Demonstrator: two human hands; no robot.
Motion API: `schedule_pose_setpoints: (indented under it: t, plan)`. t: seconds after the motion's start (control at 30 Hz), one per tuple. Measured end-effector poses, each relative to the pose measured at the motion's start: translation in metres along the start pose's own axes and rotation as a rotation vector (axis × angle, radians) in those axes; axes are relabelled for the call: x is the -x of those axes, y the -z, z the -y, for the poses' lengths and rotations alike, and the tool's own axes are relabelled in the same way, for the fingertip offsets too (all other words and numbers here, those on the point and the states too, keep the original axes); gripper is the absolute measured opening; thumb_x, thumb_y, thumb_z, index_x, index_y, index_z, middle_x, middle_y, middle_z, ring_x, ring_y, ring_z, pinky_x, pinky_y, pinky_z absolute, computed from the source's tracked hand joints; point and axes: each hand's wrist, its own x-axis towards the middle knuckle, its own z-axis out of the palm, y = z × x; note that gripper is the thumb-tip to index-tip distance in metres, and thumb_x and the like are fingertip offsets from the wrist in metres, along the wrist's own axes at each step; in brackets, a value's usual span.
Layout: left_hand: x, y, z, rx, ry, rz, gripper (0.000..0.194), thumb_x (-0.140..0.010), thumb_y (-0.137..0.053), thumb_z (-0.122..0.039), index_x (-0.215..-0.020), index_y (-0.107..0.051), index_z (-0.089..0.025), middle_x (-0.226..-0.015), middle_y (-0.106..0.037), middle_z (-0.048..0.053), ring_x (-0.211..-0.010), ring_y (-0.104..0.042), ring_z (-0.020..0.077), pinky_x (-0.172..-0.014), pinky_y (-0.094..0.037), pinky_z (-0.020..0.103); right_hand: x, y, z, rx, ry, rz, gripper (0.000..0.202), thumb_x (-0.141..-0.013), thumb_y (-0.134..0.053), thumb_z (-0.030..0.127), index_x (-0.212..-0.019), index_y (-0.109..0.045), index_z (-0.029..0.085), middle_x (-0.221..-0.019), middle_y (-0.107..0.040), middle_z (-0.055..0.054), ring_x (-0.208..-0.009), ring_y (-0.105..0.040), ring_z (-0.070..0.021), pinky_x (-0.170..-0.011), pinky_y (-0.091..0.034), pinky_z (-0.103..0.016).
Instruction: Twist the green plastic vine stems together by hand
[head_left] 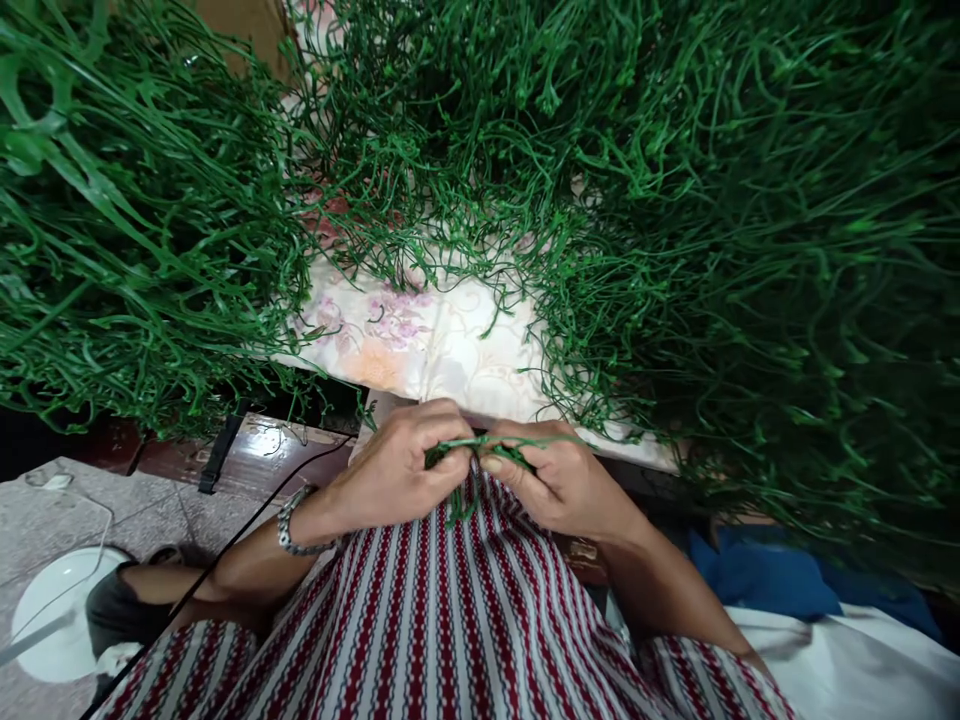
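My left hand (pixel 401 465) and my right hand (pixel 559 480) meet over my lap, both pinched on a small bunch of thin green plastic stems (pixel 469 455). The stems run between the fingertips and hang down a little onto my red-and-white striped garment (pixel 450 620). A beaded bracelet (pixel 289 525) circles my left wrist. Large heaps of the same green stems lie in front of me, one at the left (pixel 127 220) and a bigger one at the right (pixel 750 250).
A floral cloth (pixel 420 340) covers the surface between the heaps. A white round base (pixel 56 615) stands on the tiled floor at lower left, with a black cable (pixel 225 545) running past. Blue fabric (pixel 772 580) and white fabric (pixel 862 660) lie at lower right.
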Motion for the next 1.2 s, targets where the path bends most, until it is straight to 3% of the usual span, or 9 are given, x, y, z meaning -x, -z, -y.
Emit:
schedule_pose_setpoints:
  t: [0.27,0.37,0.5,0.63,0.83,1.03,1.2]
  plan:
    - [0.023,0.009,-0.014,-0.162,-0.16,0.125,0.014,-0.074,-0.042,-0.006,-0.065,-0.049,-0.014,-0.06,-0.038,-0.003,-0.058,-0.038,0.0089,-0.054,-0.025,0.024,0.011,0.023,0.016,-0.144,0.103,0.319,0.039,-0.096,-0.028,0.034,-0.077,-0.055,0.014,-0.058,-0.054,0.0,-0.052,-0.046,-0.0091,-0.053,-0.034,-0.022]
    - [0.018,0.006,-0.014,-0.186,-0.147,0.068,0.016,-0.074,-0.043,-0.005,-0.063,-0.05,-0.013,-0.059,-0.037,-0.003,-0.058,-0.037,0.0084,-0.053,-0.025,0.024,0.011,0.024,0.013,-0.117,0.038,0.293,0.037,-0.094,-0.035,0.042,-0.084,-0.057,0.014,-0.065,-0.058,-0.002,-0.057,-0.049,-0.0092,-0.055,-0.034,-0.021]
    - [0.012,0.007,-0.012,-0.184,-0.115,-0.012,0.016,-0.075,-0.045,-0.004,-0.062,-0.051,-0.013,-0.06,-0.038,-0.002,-0.058,-0.037,0.008,-0.053,-0.026,0.024,0.013,0.025,0.006,-0.134,-0.134,0.202,0.045,-0.083,-0.047,0.057,-0.09,-0.059,0.015,-0.061,-0.054,0.002,-0.05,-0.043,-0.0078,-0.047,-0.03,-0.02]
    - [0.008,0.01,-0.01,-0.096,-0.1,-0.009,0.016,-0.076,-0.045,-0.005,-0.065,-0.054,-0.012,-0.06,-0.041,-0.002,-0.059,-0.04,0.0078,-0.054,-0.029,0.022,0.01,0.026,0.001,-0.205,-0.254,0.154,0.039,-0.088,-0.042,0.048,-0.1,-0.058,0.014,-0.064,-0.057,0.001,-0.051,-0.044,-0.0075,-0.047,-0.031,-0.019]
    - [0.002,0.002,-0.004,-0.165,-0.126,-0.029,0.017,-0.079,-0.047,-0.007,-0.065,-0.053,-0.013,-0.064,-0.045,-0.001,-0.06,-0.042,0.008,-0.055,-0.032,0.022,-0.006,0.009,-0.001,-0.057,-0.189,0.142,0.024,-0.086,-0.052,0.038,-0.094,-0.056,0.016,-0.072,-0.058,0.001,-0.059,-0.047,-0.007,-0.056,-0.034,-0.019]
    - [0.01,-0.008,0.001,-0.543,-0.196,-0.012,0.018,-0.082,-0.044,-0.014,-0.066,-0.053,-0.015,-0.066,-0.048,0.0,-0.06,-0.044,0.0107,-0.054,-0.034,0.025,-0.004,0.004,-0.003,-0.042,-0.191,0.229,0.019,-0.087,-0.049,0.034,-0.084,-0.054,0.016,-0.068,-0.053,0.002,-0.058,-0.043,-0.0077,-0.054,-0.035,-0.019]
    - [0.012,-0.01,-0.003,-0.872,-0.299,-0.11,0.014,-0.081,-0.044,-0.014,-0.068,-0.048,-0.017,-0.068,-0.047,0.002,-0.06,-0.046,0.0149,-0.054,-0.038,0.029,-0.001,0.001,-0.001,-0.153,-0.253,0.169,0.015,-0.088,-0.048,0.028,-0.092,-0.056,0.016,-0.081,-0.06,-0.001,-0.07,-0.052,-0.0103,-0.064,-0.042,-0.021]
